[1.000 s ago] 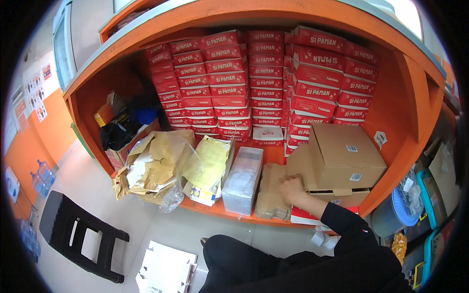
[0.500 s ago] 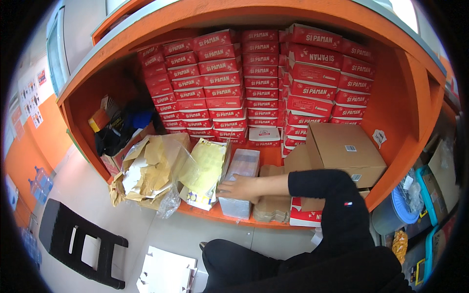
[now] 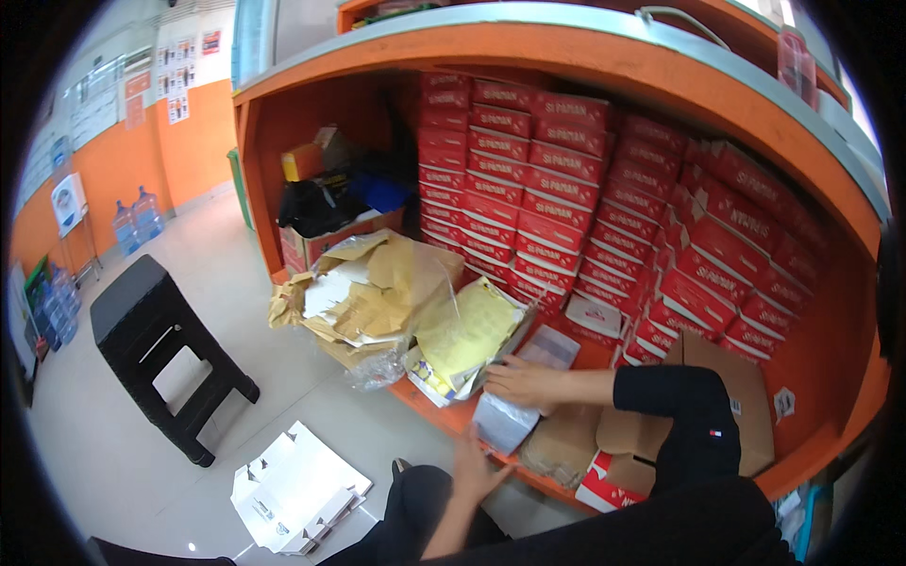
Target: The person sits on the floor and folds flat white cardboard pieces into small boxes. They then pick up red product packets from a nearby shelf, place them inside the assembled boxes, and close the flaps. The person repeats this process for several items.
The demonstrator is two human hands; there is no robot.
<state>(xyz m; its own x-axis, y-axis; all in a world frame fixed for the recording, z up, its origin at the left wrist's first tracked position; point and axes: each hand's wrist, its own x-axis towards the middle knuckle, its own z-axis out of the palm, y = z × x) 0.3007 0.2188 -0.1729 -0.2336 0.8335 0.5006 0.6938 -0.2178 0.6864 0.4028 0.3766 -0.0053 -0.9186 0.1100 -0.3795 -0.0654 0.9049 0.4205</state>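
Note:
My right hand [image 3: 525,383] lies across a long plastic-wrapped pale stack [image 3: 510,420] on the low orange shelf. Its fingers are stretched toward the edge of the paper bundle beside it, which has a yellow sheet [image 3: 469,327] on top. I cannot tell whether the fingertips touch that bundle. Lower down, my left hand [image 3: 475,472] is raised in front of the shelf edge with fingers spread, holding nothing. Flat brown cardboard pieces [image 3: 563,443] lie right of the wrapped stack, partly under my right forearm.
Stacks of red boxes [image 3: 557,208] fill the shelf's back. A brown carton [image 3: 755,415] stands right; torn brown paper [image 3: 382,288] bulges from a carton at left. White flat cardboard sheets [image 3: 297,486] lie on the floor near a black stool [image 3: 175,349].
The view has swung left, so the shelf sits further right. My left hand has come into view from below. My right hand stays over the wrapped stack.

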